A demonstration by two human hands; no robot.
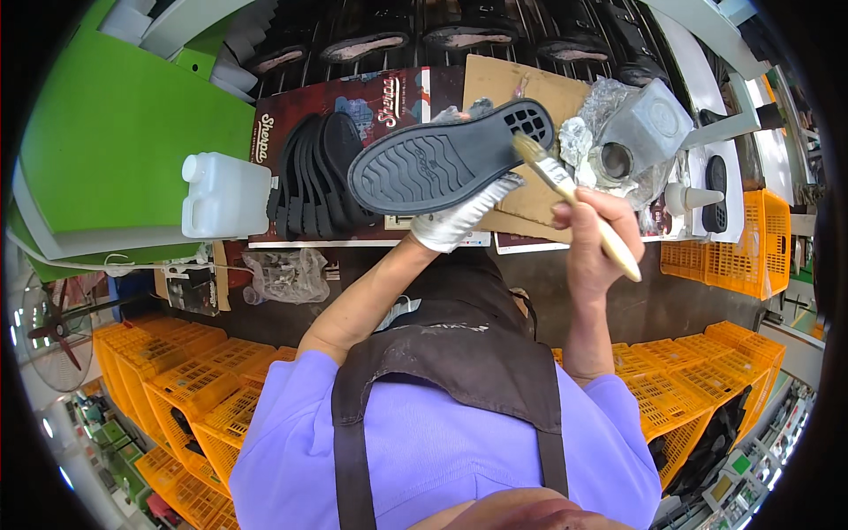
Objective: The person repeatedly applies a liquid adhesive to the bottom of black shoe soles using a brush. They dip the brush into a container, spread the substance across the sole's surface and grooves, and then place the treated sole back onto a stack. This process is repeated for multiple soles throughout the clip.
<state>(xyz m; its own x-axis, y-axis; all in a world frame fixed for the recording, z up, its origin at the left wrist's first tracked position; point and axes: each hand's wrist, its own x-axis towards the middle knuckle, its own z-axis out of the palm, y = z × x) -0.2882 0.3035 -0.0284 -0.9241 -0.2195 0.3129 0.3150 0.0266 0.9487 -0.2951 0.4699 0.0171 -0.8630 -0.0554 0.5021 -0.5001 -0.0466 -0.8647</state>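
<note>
My left hand point(459, 219), in a white glove, holds up a black shoe sole point(446, 159) with its wavy tread facing me. My right hand point(599, 231) grips a pale wooden brush point(579, 201) whose bristles touch the heel end of the sole. A row of black soles point(316, 177) stands on edge on printed cardboard just left of the held sole.
A white plastic jug point(223, 196) sits left of the sole row. A grey foil-wrapped tin point(638, 132) and a small white nozzle bottle point(691, 196) stand at right. Shoe lasts ride a conveyor point(459, 37) behind. Orange crates point(733, 243) surround the bench; a green panel point(124, 132) is at left.
</note>
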